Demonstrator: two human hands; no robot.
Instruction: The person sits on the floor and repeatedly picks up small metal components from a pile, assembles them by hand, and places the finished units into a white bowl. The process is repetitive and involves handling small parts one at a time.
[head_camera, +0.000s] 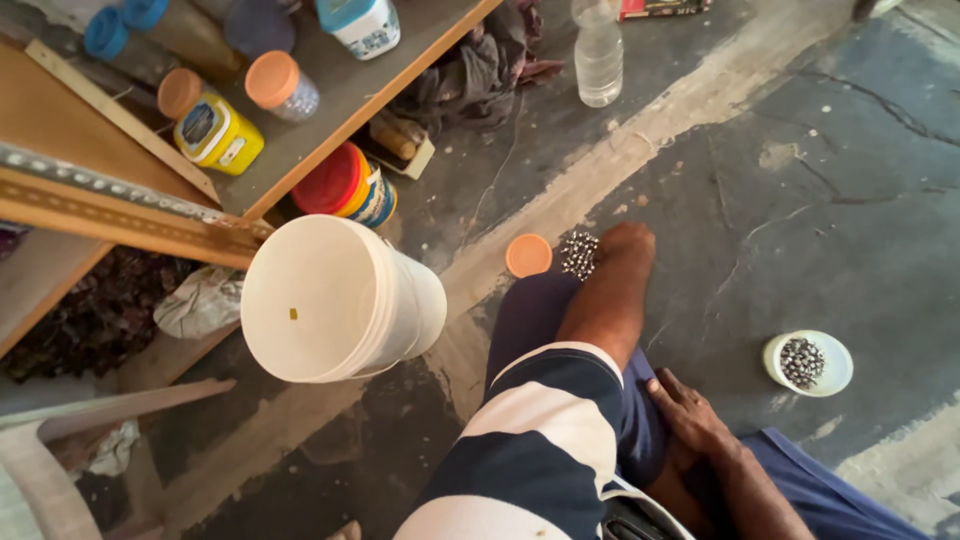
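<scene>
My left hand (627, 245) reaches down to the concrete floor, knuckles up and fingers curled under out of sight. It touches a small heap of shiny metal pieces (579, 254). An orange lid (528, 255) lies flat just left of the heap. My right hand (688, 408) rests flat on my thigh over blue shorts, fingers spread and holding nothing. A white bowl (832, 372) with more metal pieces in it sits on the floor to the right, well apart from both hands.
A white bucket (330, 300) stands at the left beside a low wooden shelf (330, 100) with orange- and blue-capped jars. A red-lidded tin (345, 185) sits under it. A clear plastic bottle (598, 55) stands ahead, and a white plastic chair (40, 470) is at the lower left.
</scene>
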